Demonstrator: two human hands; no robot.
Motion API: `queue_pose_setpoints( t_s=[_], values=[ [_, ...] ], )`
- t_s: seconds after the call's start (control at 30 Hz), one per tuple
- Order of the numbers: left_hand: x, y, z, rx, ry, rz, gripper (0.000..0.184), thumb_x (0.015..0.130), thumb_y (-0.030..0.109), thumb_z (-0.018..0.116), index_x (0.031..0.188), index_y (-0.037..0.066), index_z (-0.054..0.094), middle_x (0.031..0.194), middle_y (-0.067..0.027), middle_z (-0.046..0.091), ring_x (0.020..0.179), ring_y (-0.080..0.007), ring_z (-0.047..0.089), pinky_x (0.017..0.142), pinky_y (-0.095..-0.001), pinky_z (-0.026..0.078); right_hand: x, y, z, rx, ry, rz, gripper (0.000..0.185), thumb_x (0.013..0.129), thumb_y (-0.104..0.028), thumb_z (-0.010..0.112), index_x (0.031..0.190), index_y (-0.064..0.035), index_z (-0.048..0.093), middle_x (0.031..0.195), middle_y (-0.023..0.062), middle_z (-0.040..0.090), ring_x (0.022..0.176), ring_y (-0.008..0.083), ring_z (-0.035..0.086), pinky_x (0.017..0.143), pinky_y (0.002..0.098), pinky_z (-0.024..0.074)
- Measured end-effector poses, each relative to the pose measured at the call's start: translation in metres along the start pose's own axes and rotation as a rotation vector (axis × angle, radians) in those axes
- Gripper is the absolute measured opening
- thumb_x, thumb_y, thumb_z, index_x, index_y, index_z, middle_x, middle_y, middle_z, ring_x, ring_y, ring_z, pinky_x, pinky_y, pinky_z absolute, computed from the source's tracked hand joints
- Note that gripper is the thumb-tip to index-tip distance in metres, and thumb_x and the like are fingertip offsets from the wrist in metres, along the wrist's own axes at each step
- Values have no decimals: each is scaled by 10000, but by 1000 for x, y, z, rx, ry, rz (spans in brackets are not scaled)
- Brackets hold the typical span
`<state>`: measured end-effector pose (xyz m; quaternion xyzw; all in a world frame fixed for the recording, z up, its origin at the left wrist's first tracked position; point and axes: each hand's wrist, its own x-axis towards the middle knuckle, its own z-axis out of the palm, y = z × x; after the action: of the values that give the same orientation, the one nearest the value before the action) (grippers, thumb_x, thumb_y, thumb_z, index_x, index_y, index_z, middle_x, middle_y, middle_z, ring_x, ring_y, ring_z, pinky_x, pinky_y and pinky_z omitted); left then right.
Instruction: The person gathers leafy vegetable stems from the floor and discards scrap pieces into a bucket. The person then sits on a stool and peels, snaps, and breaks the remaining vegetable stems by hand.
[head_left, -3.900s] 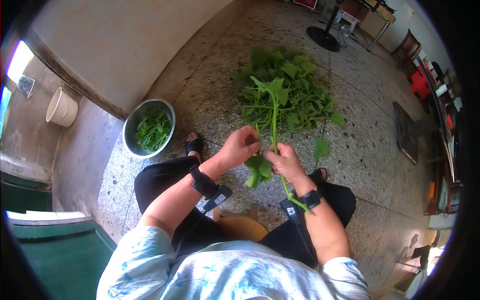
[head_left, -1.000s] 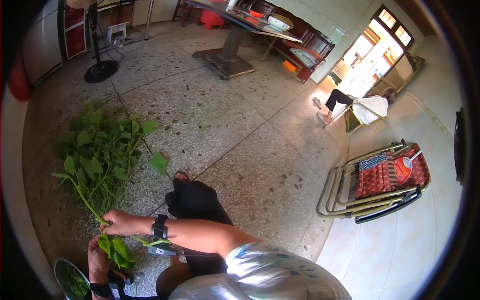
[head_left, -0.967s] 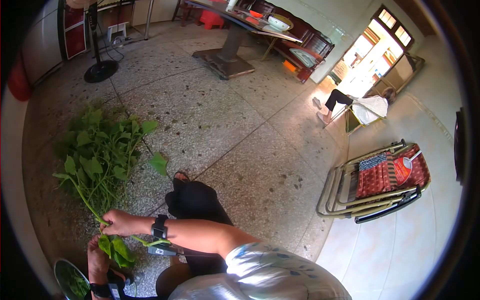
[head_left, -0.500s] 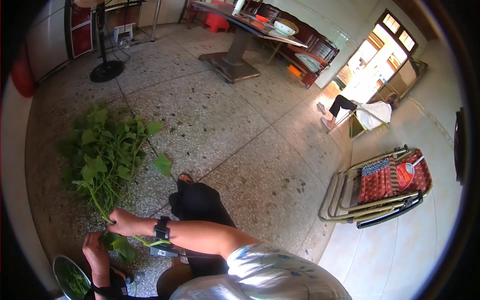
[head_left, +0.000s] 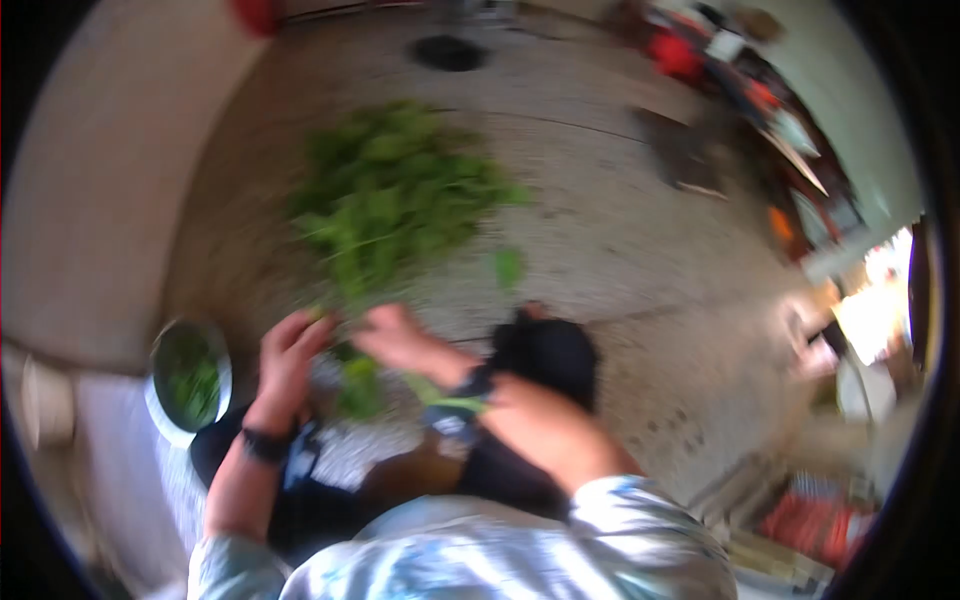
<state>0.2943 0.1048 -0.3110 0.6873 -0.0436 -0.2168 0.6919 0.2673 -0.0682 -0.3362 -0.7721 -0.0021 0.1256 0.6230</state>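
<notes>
Green stem [head_left: 447,402] in right hand [head_left: 388,335], left hand [head_left: 288,355] close beside

Swings the view back over the lap since a moment ago, bringing the metal bowl [head_left: 153,396] fully into sight at left. Puts pile, stem and bowl all in view around both hands, though with heavy blur.

Closes right hand around the stem, with one end running near and rightward to the dark wristband [head_left: 474,384]. Draws left fingers and thumb together beside a small yellow-green tip [head_left: 318,312]; cannot tell whether pinching it or just touching.

Looks slender and pale green along the stem, with a brighter broad leaf [head_left: 360,385] hanging on the near side of the hands. Too smeared for finer detail.

Lies far of the hands, on the speckled floor [head_left: 640,270]: a loose leafy pile [head_left: 400,190], darker green, stalks pointing near. Just right of that, a single leaf [head_left: 509,268]. At left, inside the bowl, cut greens [head_left: 195,390].
</notes>
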Motion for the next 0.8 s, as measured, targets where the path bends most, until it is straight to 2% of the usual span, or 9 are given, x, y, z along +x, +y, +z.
queue_pose_setpoints(
  t_s=[0.13,0.27,0.37,0.43,0.53,0.57,0.63,0.67,0.8],
  values=[
    [18,-2,-32,-386,-18,8,216,863,204,494,1025,65,528,1038,-69,561,1013,-172,498,849,-326,390,8,2,-11,155,24,37,171,784,-149,560,658,-39,525,512,-42,443,463,43,368,393,244,294],
    [11,-5,-96,-379,107,103,182,862,168,500,994,50,545,875,-65,605,859,-175,578,747,-278,445,4,-5,-9,212,56,151,119,787,-150,576,756,-36,560,558,-44,469,450,37,412,380,199,301],
    [7,-6,-166,637,587,278,203,798,128,533,936,-15,574,710,-86,612,762,-207,603,665,-292,460,9,-4,-7,345,91,168,111,797,-141,566,792,-31,556,567,-28,467,414,45,407,356,195,297],
    [-4,12,-185,1315,683,-154,385,716,228,595,1054,47,560,926,-145,606,885,-293,574,776,-391,443,12,-1,-11,397,114,178,109,801,-141,563,796,-33,554,561,-29,460,398,44,392,347,194,288],
    [0,-15,-197,1581,975,301,378,750,192,605,1077,22,523,956,-131,592,889,-249,570,765,-350,444,13,-5,-10,442,183,171,108,803,-141,567,794,-35,552,548,-32,446,376,40,363,336,193,269],
    [5,-13,-183,1566,954,309,378,750,192,605,1077,22,523,956,-131,592,889,-249,570,765,-350,444,13,-6,-7,440,209,148,108,802,-136,572,795,-31,552,543,-33,440,377,40,361,337,193,268],
    [5,11,-136,625,373,286,303,804,128,566,1079,8,521,964,-87,593,892,-138,546,773,-268,436,14,-7,-4,427,247,128,109,800,-132,577,796,-27,551,537,-34,434,378,39,360,339,192,267],
    [1,21,-104,450,159,280,248,832,73,528,1068,-2,526,968,-46,588,884,-72,506,767,-229,428,15,-7,-3,419,248,108,103,798,-124,580,799,-24,553,537,-35,436,379,38,364,340,191,266],
    [12,33,-17,719,33,757,381,710,51,613,1077,20,520,981,-172,566,979,-319,520,833,-364,425,13,-18,0,315,203,28,88,796,-105,583,812,-22,561,541,-34,449,389,36,381,343,189,269]
  ],
)
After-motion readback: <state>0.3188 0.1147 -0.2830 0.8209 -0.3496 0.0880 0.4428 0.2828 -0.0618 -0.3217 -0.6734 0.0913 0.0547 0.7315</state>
